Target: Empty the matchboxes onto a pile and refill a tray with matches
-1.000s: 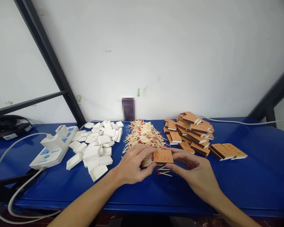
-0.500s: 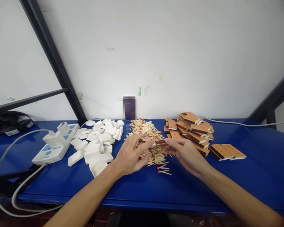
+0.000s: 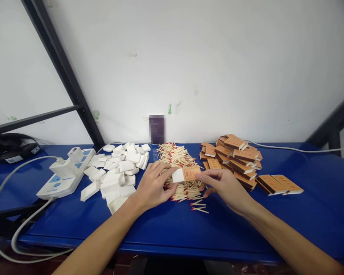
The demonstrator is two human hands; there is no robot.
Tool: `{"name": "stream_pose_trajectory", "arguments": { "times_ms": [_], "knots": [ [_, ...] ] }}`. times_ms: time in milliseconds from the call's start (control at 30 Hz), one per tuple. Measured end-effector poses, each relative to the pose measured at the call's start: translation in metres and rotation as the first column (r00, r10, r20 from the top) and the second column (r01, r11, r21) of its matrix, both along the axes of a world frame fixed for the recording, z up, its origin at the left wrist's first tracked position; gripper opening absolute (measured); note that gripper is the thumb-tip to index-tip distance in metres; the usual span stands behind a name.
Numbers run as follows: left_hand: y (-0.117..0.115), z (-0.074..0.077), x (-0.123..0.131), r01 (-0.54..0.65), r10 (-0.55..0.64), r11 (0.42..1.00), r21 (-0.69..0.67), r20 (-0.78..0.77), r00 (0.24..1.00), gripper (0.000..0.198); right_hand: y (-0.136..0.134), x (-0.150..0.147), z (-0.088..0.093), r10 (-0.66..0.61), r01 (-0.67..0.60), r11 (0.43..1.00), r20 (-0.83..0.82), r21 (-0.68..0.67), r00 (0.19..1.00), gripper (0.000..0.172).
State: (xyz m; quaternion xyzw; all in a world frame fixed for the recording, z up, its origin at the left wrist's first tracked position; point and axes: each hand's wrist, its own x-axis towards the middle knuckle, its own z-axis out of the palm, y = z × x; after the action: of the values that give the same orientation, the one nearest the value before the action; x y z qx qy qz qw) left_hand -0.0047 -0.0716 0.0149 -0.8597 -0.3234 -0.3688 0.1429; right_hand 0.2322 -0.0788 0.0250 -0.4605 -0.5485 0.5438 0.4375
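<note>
Between both hands, just above a heap of red-tipped matches [image 3: 177, 160], sits an orange matchbox [image 3: 187, 174] with its white inner tray sticking out to the left. My right hand [image 3: 222, 187] pinches the orange sleeve's right end. My left hand [image 3: 153, 186] has its fingertips on the white tray end, fingers curled over the matches.
A pile of white inner trays [image 3: 117, 172] lies left of the matches, with a white power strip [image 3: 64, 173] and cables further left. Stacked orange matchboxes [image 3: 235, 158] and two more [image 3: 279, 183] lie right. All of it rests on a blue table [image 3: 318, 214] against a white wall.
The matchbox has been lifted from the table front to above the match heap and turned; its white tray now protrudes left. Both hands moved away from me.
</note>
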Motion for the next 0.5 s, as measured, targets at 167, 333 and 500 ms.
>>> {"name": "stream_pose_trajectory", "arguments": {
  "times_ms": [167,333,500],
  "knots": [
    [0.002,0.001,-0.005,-0.087,0.086,0.991,-0.106,-0.012,0.996,0.034,-0.007,0.029,0.005,-0.183,0.155,0.974,0.169,0.167,0.969,0.048],
    [0.000,0.002,-0.005,-0.101,0.101,0.989,-0.106,-0.006,0.995,0.036,-0.015,0.077,0.029,-0.582,0.476,0.766,0.154,0.432,0.798,0.046],
    [0.000,0.006,-0.006,-0.123,0.120,0.991,-0.049,-0.058,0.991,0.035,-0.002,0.123,0.046,-0.775,0.508,0.542,0.165,0.670,0.610,0.054]
  ]
}}
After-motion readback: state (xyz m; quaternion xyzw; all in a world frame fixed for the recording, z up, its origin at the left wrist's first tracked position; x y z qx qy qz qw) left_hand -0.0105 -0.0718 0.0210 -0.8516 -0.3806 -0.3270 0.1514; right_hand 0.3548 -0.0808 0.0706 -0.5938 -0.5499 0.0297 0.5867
